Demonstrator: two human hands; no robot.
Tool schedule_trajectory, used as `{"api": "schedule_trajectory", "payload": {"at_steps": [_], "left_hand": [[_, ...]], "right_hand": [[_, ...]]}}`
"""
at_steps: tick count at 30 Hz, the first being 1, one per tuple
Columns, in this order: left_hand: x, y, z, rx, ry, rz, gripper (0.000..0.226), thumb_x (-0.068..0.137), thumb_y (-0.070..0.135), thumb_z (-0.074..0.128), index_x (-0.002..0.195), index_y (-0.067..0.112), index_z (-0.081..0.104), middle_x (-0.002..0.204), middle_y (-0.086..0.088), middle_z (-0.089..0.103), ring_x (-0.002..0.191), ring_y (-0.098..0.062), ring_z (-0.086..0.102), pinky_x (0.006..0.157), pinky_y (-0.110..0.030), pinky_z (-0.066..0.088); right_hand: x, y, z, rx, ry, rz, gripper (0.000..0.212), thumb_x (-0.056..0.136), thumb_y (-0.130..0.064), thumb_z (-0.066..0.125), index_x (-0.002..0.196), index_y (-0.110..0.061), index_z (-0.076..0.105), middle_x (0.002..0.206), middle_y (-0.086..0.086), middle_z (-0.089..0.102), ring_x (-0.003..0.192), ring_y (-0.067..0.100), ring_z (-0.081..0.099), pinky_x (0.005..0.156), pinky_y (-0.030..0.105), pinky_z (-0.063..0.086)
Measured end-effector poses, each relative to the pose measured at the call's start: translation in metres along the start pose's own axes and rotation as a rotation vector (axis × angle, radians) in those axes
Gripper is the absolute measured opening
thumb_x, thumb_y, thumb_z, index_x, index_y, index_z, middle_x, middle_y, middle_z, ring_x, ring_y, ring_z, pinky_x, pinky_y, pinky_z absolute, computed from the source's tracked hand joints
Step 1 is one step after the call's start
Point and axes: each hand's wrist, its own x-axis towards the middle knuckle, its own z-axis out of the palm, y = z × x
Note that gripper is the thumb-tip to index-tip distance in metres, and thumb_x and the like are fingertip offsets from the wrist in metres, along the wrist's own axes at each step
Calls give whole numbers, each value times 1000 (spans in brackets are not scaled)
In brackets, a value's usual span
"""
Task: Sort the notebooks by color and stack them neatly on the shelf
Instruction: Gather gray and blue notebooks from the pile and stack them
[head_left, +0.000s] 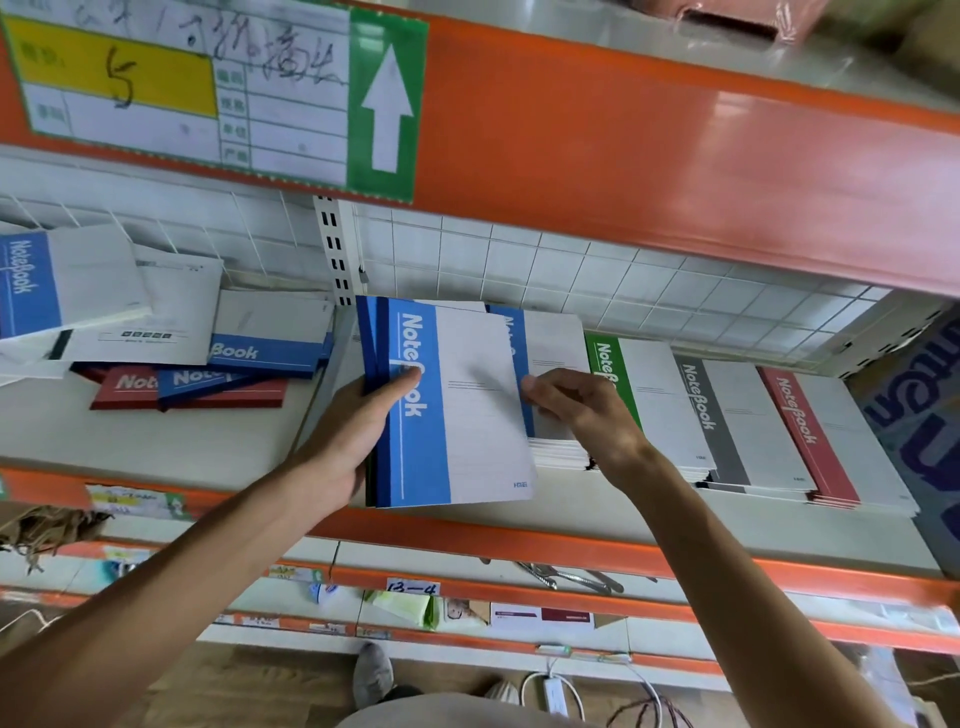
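My left hand (353, 426) grips a small bundle of blue notebooks (452, 405) by the spine, thumb on the top cover, held just above the shelf (156, 441). My right hand (576, 410) pinches the right edge of that top cover, over the blue stack (550, 353) lying on the shelf. To the right lie a green stack (649, 400), a grey stack (737, 421) and a red stack (831, 436), side by side. At the left sits an unsorted heap of blue and red notebooks (208, 364).
An orange beam (623, 130) with a label card hangs close above. A white wire grid (571, 265) backs the shelf, with a slotted upright (332, 249) in the middle. A blue printed box (924, 415) stands at the far right. Lower shelves hold small goods.
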Motion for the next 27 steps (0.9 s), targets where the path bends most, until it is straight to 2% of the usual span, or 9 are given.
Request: {"api": "schedule_trajectory", "payload": {"at_steps": [4,7,10,15,18,21,23,25,27], "left_hand": [[0,1,12,-2,-9,12,30,86,39,68,109,21,66,96,3,76,91,-18,71,75,-30,54],[-2,3,17,-44,-33,-12,33,89,48,60,113,26,65,101,8,74,89,-9,71,68,-24,52],[-4,5,18,-49,-34,-29,37,92,53,52,116,28,64,107,10,72,88,-5,69,67,-21,49],[-2,5,8,-102,33,-48,33,94,47,53,116,26,63,108,6,72,89,-8,69,68,-27,50],[0,9,-7,-118,92,-49,23,94,43,55,106,25,63,101,2,72,83,-12,69,63,-27,49],[2,14,-29,-141,166,-51,20,94,44,55,97,25,62,85,5,71,64,-8,70,56,-25,49],[2,17,-46,-160,195,-68,23,92,48,56,98,27,62,74,6,73,58,-10,71,53,-26,51],[1,18,-60,-175,224,-84,24,90,51,56,96,29,63,65,8,73,56,-11,70,55,-29,51],[0,18,-71,-192,253,-81,23,90,52,57,96,30,63,64,8,72,55,-11,70,58,-31,49]], "right_hand": [[4,-1,-2,-27,-2,74,24,79,-34,83,84,-11,76,77,-5,70,74,8,58,74,24,43],[9,3,-3,-4,-39,129,26,78,-35,84,83,-10,76,91,12,73,85,15,63,85,32,46],[13,4,-6,3,-58,145,15,83,-27,81,80,-13,77,91,16,73,86,20,64,89,34,50],[19,3,-14,137,53,221,13,88,-7,74,82,-7,62,63,0,63,53,11,58,54,21,51],[29,6,-30,93,159,220,14,88,-5,74,86,-1,61,56,-1,57,43,7,50,46,19,46],[44,11,-44,-27,238,257,16,86,-12,78,88,-2,66,73,10,66,52,9,60,55,22,53],[52,18,-51,-125,279,277,16,83,-18,81,86,-8,69,86,15,72,68,18,67,72,35,61],[56,23,-55,-212,315,276,15,82,-23,83,81,-15,71,86,12,74,76,25,71,82,43,62],[57,22,-56,-310,345,259,15,81,-28,83,78,-18,72,81,8,74,77,25,73,81,43,62]]}}
